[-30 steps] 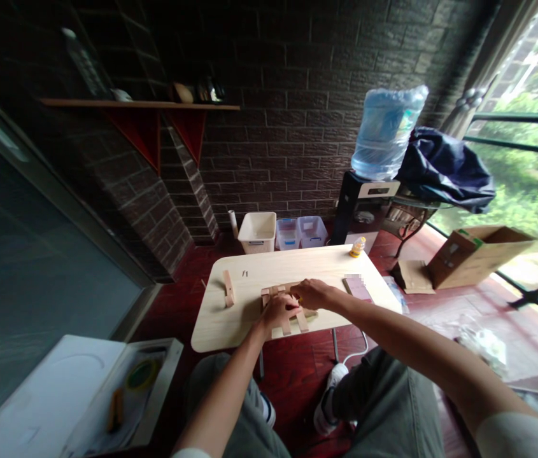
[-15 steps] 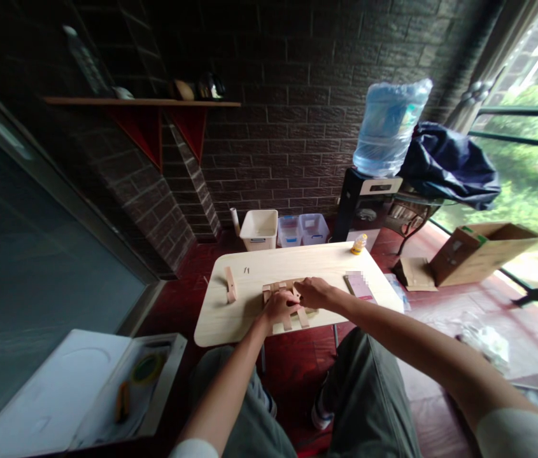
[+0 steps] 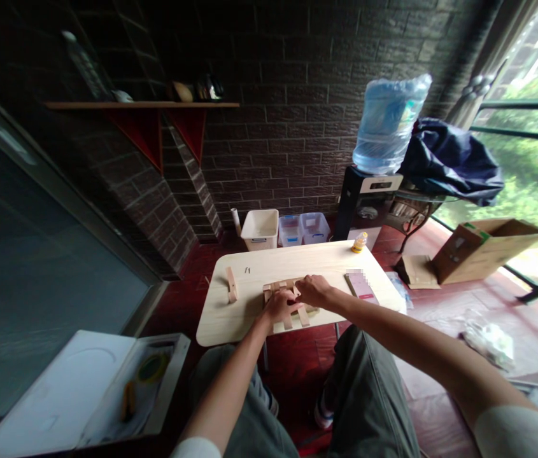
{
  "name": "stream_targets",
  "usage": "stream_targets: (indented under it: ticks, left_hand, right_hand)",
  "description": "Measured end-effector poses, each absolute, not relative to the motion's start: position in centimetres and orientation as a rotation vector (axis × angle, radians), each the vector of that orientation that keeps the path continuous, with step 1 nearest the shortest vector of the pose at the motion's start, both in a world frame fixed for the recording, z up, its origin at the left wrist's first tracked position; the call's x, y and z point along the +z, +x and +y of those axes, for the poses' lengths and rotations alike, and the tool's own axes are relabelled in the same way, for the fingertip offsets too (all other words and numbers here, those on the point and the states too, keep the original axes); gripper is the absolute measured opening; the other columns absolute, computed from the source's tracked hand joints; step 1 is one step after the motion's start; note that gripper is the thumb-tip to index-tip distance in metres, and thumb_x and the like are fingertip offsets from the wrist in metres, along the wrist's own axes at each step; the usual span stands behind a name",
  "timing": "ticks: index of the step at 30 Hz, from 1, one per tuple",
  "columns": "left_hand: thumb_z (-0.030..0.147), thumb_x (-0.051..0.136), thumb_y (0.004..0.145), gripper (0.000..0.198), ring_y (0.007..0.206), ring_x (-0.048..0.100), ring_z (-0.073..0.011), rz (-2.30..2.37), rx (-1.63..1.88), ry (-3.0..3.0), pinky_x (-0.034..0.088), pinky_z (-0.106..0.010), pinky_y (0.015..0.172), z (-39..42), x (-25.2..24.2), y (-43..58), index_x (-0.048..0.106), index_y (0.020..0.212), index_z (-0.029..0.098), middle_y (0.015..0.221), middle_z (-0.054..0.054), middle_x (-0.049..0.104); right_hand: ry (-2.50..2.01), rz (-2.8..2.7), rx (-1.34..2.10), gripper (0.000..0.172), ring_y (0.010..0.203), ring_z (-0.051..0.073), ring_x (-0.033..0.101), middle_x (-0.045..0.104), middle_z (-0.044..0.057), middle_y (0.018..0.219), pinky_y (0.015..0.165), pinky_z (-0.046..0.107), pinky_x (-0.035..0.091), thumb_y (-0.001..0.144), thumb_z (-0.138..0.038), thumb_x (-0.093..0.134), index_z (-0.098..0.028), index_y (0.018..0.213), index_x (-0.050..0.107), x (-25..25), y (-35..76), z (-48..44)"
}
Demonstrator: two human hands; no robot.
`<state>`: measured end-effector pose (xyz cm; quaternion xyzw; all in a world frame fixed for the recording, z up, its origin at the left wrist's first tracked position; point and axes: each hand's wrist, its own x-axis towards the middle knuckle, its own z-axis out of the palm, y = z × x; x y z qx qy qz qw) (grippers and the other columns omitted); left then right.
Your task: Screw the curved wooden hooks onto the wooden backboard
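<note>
A small frame of light wooden slats point(image 3: 303, 316) lies near the front edge of the pale table point(image 3: 221, 324), with some slat ends showing below my hands. My left hand point(image 3: 280, 306) rests on the slats with its fingers bent around the wood. Just to its right, my right hand point(image 3: 314, 290) is closed, fingertips pointing down at the same frame; whatever it pinches is hidden. The fingertips of both hands nearly meet. A separate wooden piece point(image 3: 231, 286) lies at the left of the table. Behind it are small dark pieces point(image 3: 247, 270), perhaps screws.
A small yellow-labelled bottle point(image 3: 359, 242) stands at the table's back right corner, with a pinkish booklet point(image 3: 361, 287) nearer. An open white case point(image 3: 173, 375) sits low at left. Bins point(image 3: 260, 229), a water dispenser point(image 3: 352, 203) and a cardboard box point(image 3: 464, 251) stand beyond the table.
The view has shifted slightly. Both hands stay at the same place on the wooden frame, with hardly any visible movement.
</note>
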<state>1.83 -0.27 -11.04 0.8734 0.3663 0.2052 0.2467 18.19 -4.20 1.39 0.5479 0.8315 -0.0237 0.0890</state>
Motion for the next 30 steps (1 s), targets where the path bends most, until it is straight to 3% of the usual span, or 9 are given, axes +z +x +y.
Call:
stream_targets:
  ticks: [3,6,14,20,26,30]
  left_hand:
    - [0.026,0.067,0.085,0.013,0.08,0.062,-0.0146,0.953,0.58,2.361,0.042,-0.024,0.075,-0.3,-11.0,1.9,0.075,0.08,0.018,0.085,-0.003,0.072]
    - [0.029,0.065,0.087,0.018,0.077,0.061,-0.0141,0.951,0.587,2.36,0.042,-0.024,0.073,-0.4,-11.0,1.9,0.075,0.077,0.018,0.08,-0.002,0.071]
    - [0.032,0.066,0.087,0.018,0.079,0.062,-0.0158,1.015,0.547,2.364,0.043,-0.025,0.073,-0.8,-10.1,1.9,0.076,0.081,0.018,0.085,-0.004,0.072]
    - [0.029,0.066,0.087,0.017,0.08,0.063,-0.0163,1.003,0.554,2.358,0.043,-0.026,0.074,-1.0,-9.9,1.9,0.076,0.078,0.019,0.084,-0.004,0.072]
    - [0.035,0.069,0.085,0.021,0.075,0.061,-0.0161,1.046,0.534,2.392,0.042,-0.026,0.07,-0.8,-10.0,1.8,0.075,0.074,0.018,0.079,-0.004,0.07]
    - [0.03,0.066,0.087,0.019,0.077,0.062,-0.015,0.968,0.588,2.395,0.042,-0.025,0.072,-0.8,-10.2,1.8,0.076,0.077,0.018,0.081,-0.003,0.071]
  right_hand:
    - [1.46,2.545,-0.08,0.034,0.096,0.028,0.072,0.074,0.017,0.105,0.077,0.034,0.056,0.086,-0.026,0.064,-0.015,0.117,0.068,1.5,18.5,-3.9]
    - [1.345,2.551,-0.082,0.028,0.097,0.029,0.072,0.074,0.018,0.104,0.078,0.035,0.056,0.085,-0.017,0.061,-0.012,0.111,0.071,1.7,18.5,-3.6]
    - [1.57,2.446,-0.116,0.041,0.094,0.032,0.073,0.073,0.025,0.102,0.073,0.035,0.057,0.088,-0.037,0.06,-0.007,0.111,0.072,2.2,18.0,-3.0]
    - [1.37,2.544,-0.047,0.03,0.095,0.031,0.073,0.075,0.019,0.101,0.074,0.036,0.057,0.083,-0.028,0.066,-0.012,0.107,0.074,1.6,18.1,-2.7]
    - [1.547,2.503,0.002,0.045,0.089,0.033,0.073,0.074,0.022,0.097,0.07,0.036,0.058,0.086,-0.045,0.064,-0.008,0.11,0.072,1.7,17.9,-3.4]
    - [1.319,2.569,-0.065,0.027,0.092,0.029,0.073,0.076,0.016,0.099,0.073,0.033,0.057,0.086,-0.025,0.062,-0.014,0.108,0.073,2.1,18.2,-2.9]
